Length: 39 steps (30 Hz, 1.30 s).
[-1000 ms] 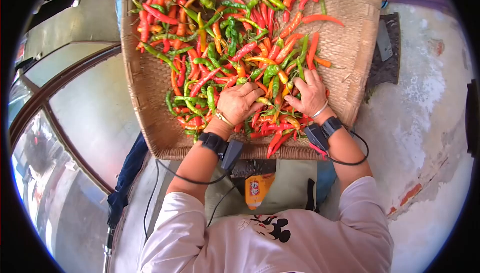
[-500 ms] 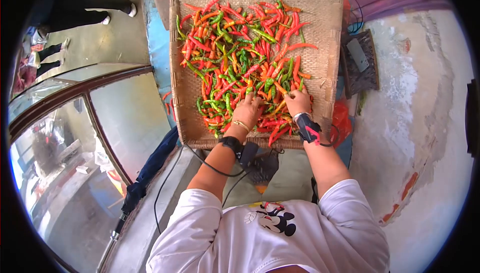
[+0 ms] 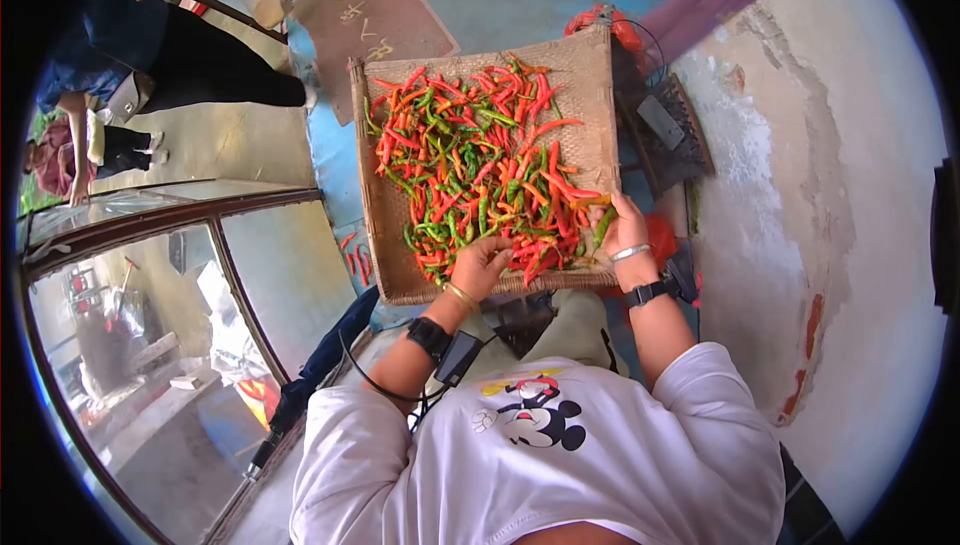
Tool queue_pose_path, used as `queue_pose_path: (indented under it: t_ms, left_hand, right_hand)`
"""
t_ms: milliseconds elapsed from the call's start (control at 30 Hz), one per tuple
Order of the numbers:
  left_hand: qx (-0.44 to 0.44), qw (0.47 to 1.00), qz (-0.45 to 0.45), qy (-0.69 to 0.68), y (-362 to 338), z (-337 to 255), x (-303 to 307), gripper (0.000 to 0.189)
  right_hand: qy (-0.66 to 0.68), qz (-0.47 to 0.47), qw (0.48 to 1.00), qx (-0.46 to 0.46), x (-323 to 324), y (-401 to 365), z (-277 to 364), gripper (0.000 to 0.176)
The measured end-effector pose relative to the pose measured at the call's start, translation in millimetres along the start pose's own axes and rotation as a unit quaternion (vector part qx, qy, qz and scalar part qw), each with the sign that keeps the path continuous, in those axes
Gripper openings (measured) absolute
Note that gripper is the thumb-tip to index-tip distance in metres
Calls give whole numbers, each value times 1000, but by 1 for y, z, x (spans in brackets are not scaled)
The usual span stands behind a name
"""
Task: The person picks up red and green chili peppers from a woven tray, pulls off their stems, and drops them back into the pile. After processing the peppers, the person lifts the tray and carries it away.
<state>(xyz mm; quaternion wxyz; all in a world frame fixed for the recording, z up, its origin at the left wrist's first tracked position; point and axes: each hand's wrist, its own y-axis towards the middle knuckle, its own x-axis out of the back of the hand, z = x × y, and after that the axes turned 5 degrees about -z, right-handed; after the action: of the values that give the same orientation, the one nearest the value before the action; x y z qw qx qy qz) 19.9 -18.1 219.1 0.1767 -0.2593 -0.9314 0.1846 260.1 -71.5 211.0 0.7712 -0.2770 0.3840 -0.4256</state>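
Note:
A shallow woven bamboo tray (image 3: 575, 65) holds a spread of red, green and orange chili peppers (image 3: 470, 160). At the tray's near right corner is my right hand (image 3: 630, 230), palm turned partly up, with fingers closed around a few chili peppers, one of them green (image 3: 604, 226). My left hand (image 3: 482, 267) is over the near side of the pile. Its thumb and fingertips are drawn together; whatever they may pinch is too small to make out. A bracelet and a black strap are on each wrist.
To the left stands a glass-panelled frame (image 3: 225, 245) with a folded dark umbrella (image 3: 290, 400) against it. Two people stand beyond, the nearer in black trousers (image 3: 220, 60). A worn wall (image 3: 770, 195) rises on the right. A brown board (image 3: 370, 10) lies past the tray.
My right hand has moved from the pile to the tray's right edge, holding chili peppers. My left hand has drawn back toward me. The view has tilted, and the people at left appear closer.

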Motion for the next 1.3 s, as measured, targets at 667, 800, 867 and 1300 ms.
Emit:
queue_pose_path:
  t_ms: [667,800,867,1300]
  left_hand:
    - [4,997,77,-28,-37,21,24,16]
    - [0,995,72,-65,-41,-25,22,16]
    - [-40,994,54,-83,-44,-52,19,15]
    - [-388,905,-62,164,-73,-165,51,28]
  right_hand:
    - [-15,-79,991,112,142,-83,17,11]
    - [-80,36,986,142,72,-106,54,9]
    - [-85,104,983,128,40,-115,65,8]
    - [-241,370,896,47,-114,-165,63,15]
